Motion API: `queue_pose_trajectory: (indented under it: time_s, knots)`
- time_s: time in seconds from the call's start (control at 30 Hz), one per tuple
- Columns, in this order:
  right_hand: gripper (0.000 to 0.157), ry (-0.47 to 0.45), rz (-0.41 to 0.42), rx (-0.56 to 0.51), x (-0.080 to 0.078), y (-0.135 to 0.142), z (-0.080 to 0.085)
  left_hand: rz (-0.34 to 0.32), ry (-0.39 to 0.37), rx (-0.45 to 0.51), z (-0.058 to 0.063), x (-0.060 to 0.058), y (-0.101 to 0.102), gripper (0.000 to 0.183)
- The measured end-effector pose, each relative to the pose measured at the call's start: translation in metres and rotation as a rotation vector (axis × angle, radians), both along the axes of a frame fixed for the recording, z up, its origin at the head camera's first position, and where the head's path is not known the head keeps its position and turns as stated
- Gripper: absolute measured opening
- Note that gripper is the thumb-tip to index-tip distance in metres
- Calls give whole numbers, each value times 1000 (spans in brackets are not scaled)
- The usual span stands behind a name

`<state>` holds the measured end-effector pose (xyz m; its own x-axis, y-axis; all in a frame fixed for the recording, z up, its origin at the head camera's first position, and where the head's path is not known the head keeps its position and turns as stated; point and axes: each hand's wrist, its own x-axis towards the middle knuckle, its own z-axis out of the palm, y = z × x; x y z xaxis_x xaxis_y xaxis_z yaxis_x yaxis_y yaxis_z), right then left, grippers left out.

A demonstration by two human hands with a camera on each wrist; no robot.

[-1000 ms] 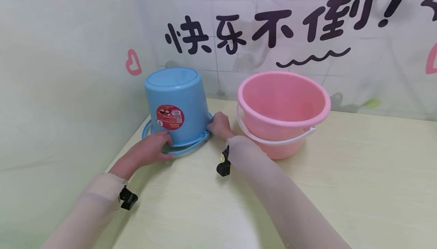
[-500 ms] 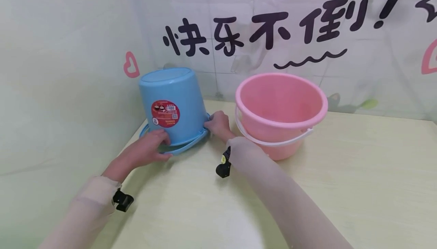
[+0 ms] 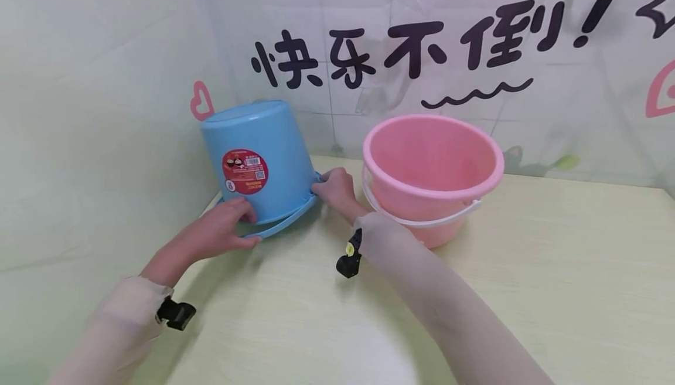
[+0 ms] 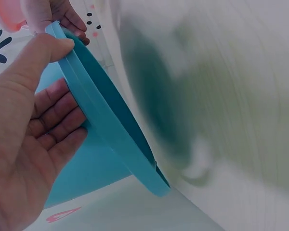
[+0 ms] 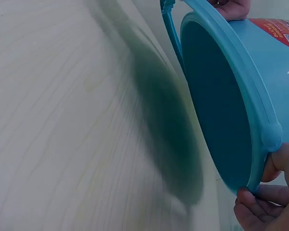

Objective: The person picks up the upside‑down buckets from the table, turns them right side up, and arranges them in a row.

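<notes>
A blue bucket [image 3: 279, 150] is upside down and leans to the left, its red label [image 3: 245, 171] facing me. My left hand [image 3: 213, 232] holds the rim at the front left. In the left wrist view its thumb lies over the rim [image 4: 106, 120] and the fingers touch the outer wall. At the right side, my right hand [image 3: 340, 194] pinches the rim beside the handle joint. The right wrist view shows the bucket's dark opening [image 5: 216, 106] and its rim, raised off the table on the near side. The blue handle [image 3: 287, 224] hangs along the front.
A pink bucket [image 3: 432, 200] with a white handle [image 3: 437, 221] stands upright just right of my right hand. The pale wooden table [image 3: 316, 326] meets a wall [image 3: 105, 139] on the left and a printed backdrop [image 3: 369, 98] behind.
The blue bucket has tipped further left and its base has risen slightly. Both hands moved with it, the left one a little leftward. The pink bucket has stayed in place.
</notes>
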<state>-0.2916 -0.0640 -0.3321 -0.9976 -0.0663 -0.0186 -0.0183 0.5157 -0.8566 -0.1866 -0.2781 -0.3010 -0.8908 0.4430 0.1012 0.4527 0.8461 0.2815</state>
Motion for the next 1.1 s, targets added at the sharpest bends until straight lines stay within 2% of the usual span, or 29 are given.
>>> queue_pose_trajectory:
  time_s: [0.2, 0.47, 0.67, 0.87, 1.1]
  knots:
    - [11, -12, 17, -17, 4, 1, 9, -23, 23, 38, 5, 4, -4, 33]
    - [31, -18, 51, 11, 10, 3, 21, -15, 12, 62, 15, 13, -4, 36]
    - [40, 43, 65, 42, 16, 6, 32, -12, -7, 93, 24, 16, -4, 36]
    - [38, 86, 91, 43, 20, 12, 43, -16, 9, 114, 33, 19, -4, 34]
    - [26, 119, 102, 37, 26, 19, 51, -4, 12, 146, 38, 23, -3, 33]
